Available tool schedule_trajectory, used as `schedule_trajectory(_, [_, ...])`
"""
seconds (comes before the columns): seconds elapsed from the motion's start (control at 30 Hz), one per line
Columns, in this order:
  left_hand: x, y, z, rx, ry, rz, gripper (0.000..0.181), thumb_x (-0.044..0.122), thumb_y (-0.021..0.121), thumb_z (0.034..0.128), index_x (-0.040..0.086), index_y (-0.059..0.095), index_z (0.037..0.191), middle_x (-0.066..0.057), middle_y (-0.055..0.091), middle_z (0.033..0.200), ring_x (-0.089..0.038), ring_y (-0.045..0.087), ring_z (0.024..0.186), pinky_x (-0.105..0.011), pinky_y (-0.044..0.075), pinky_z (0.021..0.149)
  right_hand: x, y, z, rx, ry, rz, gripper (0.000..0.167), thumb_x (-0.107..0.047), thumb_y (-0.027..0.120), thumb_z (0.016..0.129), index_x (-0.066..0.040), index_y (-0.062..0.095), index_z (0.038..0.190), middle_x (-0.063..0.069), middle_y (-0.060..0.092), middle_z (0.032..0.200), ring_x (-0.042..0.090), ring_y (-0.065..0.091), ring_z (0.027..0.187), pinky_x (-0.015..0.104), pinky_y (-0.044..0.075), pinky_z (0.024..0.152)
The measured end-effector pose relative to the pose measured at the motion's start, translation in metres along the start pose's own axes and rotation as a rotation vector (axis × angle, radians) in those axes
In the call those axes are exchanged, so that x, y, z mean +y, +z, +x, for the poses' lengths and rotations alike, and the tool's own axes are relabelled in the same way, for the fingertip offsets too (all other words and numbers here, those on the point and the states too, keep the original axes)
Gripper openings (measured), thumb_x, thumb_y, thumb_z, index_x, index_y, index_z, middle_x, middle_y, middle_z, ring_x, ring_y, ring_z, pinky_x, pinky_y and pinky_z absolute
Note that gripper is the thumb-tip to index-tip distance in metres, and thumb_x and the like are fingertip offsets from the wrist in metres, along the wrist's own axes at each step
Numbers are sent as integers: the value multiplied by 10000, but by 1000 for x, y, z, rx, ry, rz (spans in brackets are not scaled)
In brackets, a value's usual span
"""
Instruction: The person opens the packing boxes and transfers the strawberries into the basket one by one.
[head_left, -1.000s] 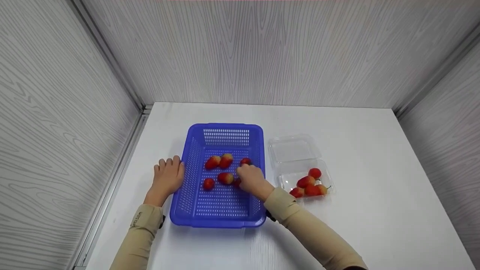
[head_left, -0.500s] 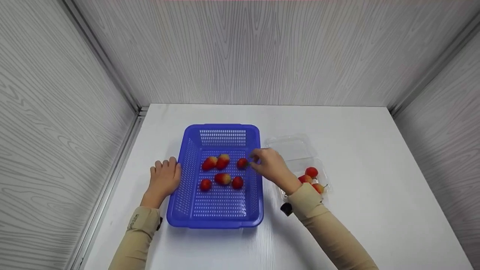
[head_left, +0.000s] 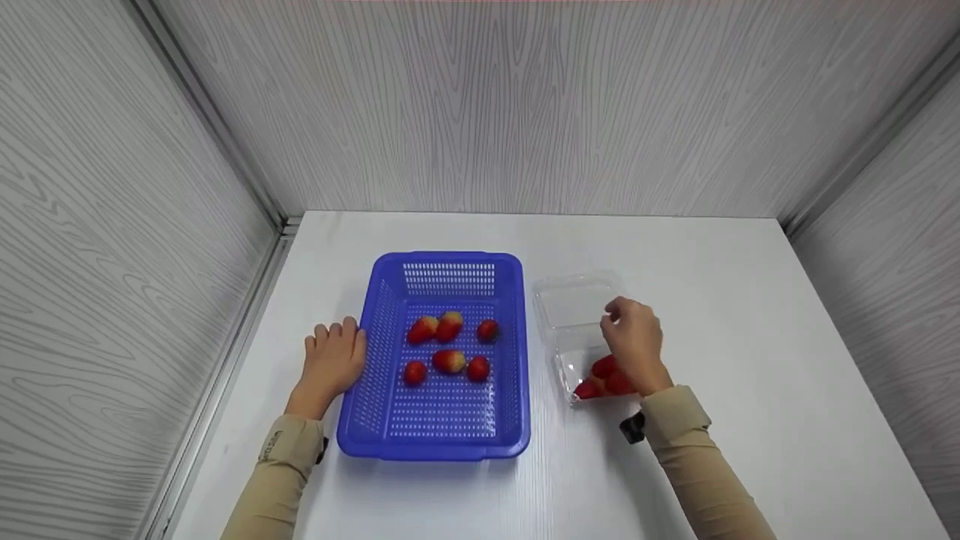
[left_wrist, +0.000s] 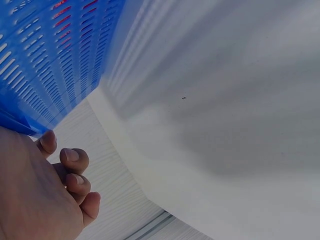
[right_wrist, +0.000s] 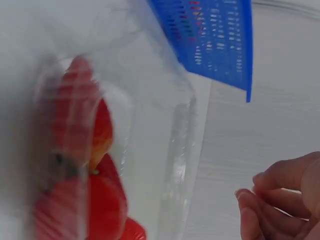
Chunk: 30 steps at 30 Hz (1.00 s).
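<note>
My left hand rests against the left rim of a blue perforated basket. In the left wrist view its fingers bend loosely below the rim; the thumb is hidden. Several small fruits lie on the basket floor: red-yellow elongated ones, round red ones and a red one with a dark green end. My right hand hovers over a clear hinged plastic box, fingers loosely bent and holding nothing. Red fruits lie in the box, partly hidden by that hand.
The basket and the box stand side by side on a white table, with the box's lid folded back. Wood-grain panels enclose the table at the back and both sides.
My right hand has lifted out of the basket, where it was among the fruits, and moved right to above the clear box. My left hand stays at the basket's rim.
</note>
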<state>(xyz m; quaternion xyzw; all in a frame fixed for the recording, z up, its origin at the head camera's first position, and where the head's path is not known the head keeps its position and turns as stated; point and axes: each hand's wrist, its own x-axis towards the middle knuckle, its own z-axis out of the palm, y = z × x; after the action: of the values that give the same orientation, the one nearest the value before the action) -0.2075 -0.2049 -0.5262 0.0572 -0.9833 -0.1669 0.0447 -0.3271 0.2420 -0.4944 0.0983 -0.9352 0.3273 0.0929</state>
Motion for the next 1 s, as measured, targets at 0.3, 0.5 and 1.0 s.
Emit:
schedule_trajectory(0.3, [0,0,-2,5,3,-9,300,255,321,1058,-20,437,1081,-220,485,933,-420,393,911,-550,289,775,44,9,-17,-122,199,-209,237,-99,592,890,75,667,1033,255,665,974,403,625,792,516,507,703])
schedule_trajectory(0.5, [1,1,-1,20,7,-10,292,251,330,1056,-18,443,1074,-222,488,928,-422,396,908,-547,291,771,49,17,-20,-162,219,-208,165,-103,617,897,44,653,964,210,645,895,342,585,759,474,485,688])
schedule_trajectory(1.0, [0,1,-1,6,-8,1,304,266,331,1052,-13,449,1079,-206,492,922,-400,394,901,-538,290,775,55,28,-24,-180,186,-142,345,-70,661,884,75,613,1193,263,636,1058,407,617,935,538,511,814])
